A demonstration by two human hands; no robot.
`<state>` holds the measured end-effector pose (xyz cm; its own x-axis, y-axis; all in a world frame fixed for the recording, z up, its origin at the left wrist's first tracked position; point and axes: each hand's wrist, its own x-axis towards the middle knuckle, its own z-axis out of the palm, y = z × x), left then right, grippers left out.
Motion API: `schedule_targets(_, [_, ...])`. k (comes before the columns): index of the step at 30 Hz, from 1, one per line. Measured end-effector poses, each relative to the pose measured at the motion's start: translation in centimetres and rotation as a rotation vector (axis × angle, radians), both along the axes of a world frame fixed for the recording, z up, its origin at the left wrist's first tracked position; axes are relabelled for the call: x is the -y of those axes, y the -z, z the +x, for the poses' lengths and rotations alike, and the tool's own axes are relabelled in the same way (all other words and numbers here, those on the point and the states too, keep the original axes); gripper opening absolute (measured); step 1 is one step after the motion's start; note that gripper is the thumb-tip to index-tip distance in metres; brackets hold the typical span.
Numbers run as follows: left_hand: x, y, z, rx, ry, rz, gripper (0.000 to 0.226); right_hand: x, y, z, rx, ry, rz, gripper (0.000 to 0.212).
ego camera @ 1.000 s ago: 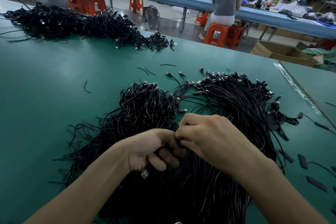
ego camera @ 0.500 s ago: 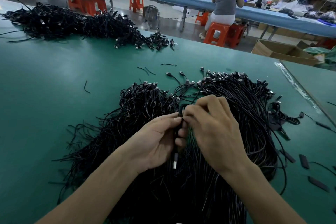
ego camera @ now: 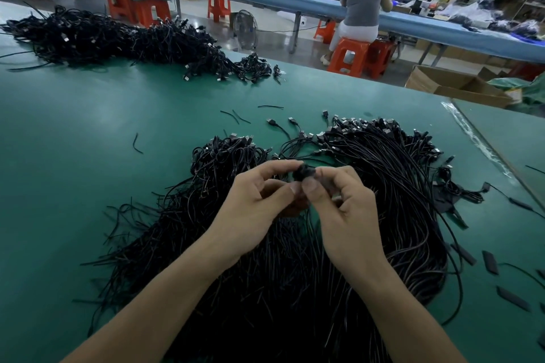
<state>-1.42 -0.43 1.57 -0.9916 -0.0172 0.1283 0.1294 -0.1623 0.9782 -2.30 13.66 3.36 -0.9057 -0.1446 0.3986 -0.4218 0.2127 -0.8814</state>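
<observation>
A small coiled black cable [ego camera: 304, 171] is held up between both hands above a big heap of black USB cables [ego camera: 392, 186] on the green table [ego camera: 73, 141]. My left hand [ego camera: 253, 209] pinches the coil from the left with thumb and curled fingers. From the right, my right hand [ego camera: 345, 209] pinches it, thumb tip against the left thumb. A second clump of looped cables [ego camera: 230, 153] lies just beyond my left hand.
Another long pile of black cables [ego camera: 118, 41] lies at the far left of the table. Short wire offcuts [ego camera: 137, 143] and black sleeves [ego camera: 489, 262] are scattered about. A cardboard box [ego camera: 454, 85] stands beyond the far edge. A person [ego camera: 364, 6] sits on an orange stool.
Both hands have lifted from the heap and turned palms toward each other. The straight cable they held is now a small tight coil between the fingertips.
</observation>
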Motion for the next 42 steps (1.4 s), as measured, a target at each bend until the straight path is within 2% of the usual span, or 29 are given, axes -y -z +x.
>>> schedule_targets(4, [0.4, -0.7, 0.2, -0.007, 0.090, 0.343, 0.038, 0.1, 0.6, 0.4, 0.065, -0.019, 0.077, 0.013])
schedule_targets(7, [0.3, -1.0, 0.4, -0.043, 0.078, 0.382, 0.035, 0.2, 0.8, 0.6, 0.118, -0.065, 0.047, 0.009])
schedule_targets(11, [0.4, -0.1, 0.4, -0.138, -0.012, 0.248, 0.033, 0.1, 1.1, 0.1, 0.140, -0.086, 0.086, 0.006])
schedule_targets(15, [0.9, 0.6, 0.5, -0.180, 0.018, -0.064, 0.007, -0.6, 0.5, -0.9, 0.078, 0.018, 0.118, 0.016])
schedule_targets(17, [0.8, 1.4, 0.3, -0.159, -0.072, -0.234, 0.023, -0.7, 0.0, -1.0, 0.008, 0.037, 0.145, 0.021])
schedule_targets(18, [0.7, 1.8, 0.2, -0.134, -0.098, -0.248, 0.030, -0.6, -0.3, -0.8, -0.035, 0.030, 0.164, 0.023])
schedule_targets(23, [0.0, 1.9, 0.4, -0.027, -0.106, -0.035, 0.038, 0.1, -0.8, 0.1, -0.189, -0.042, 0.209, 0.018])
schedule_targets(27, [0.4, 1.4, 0.5, -0.048, -0.105, 0.144, 0.009, 0.4, -0.3, 0.8, -0.153, -0.091, 0.213, 0.022])
schedule_targets(30, [1.0, 0.8, 0.5, 0.012, -0.025, 0.350, 0.037, 0.3, 0.1, 1.1, -0.114, -0.108, 0.217, 0.019])
schedule_targets(31, [1.2, 0.5, 0.6, 0.012, -0.002, 0.356, 0.037, 0.3, 0.2, 1.0, -0.095, -0.110, 0.216, 0.016])
schedule_targets(34, [1.2, 0.0, 0.6, 0.019, 0.031, 0.312, 0.033, 0.4, 0.5, 0.6, -0.028, -0.114, 0.221, 0.010])
schedule_targets(37, [1.4, 0.2, 0.8, -0.010, 0.032, 0.217, 0.031, 0.4, 0.6, 0.2, 0.012, -0.090, 0.224, 0.015])
schedule_targets(39, [1.6, 0.7, 1.1, -0.058, 0.031, 0.129, 0.025, 0.1, 0.5, -0.1, -0.027, -0.037, 0.235, 0.023])
schedule_targets(42, [1.7, 1.7, 1.3, -0.046, -0.091, -0.055, 0.023, -0.2, 0.2, -0.3, -0.122, 0.028, 0.249, 0.030])
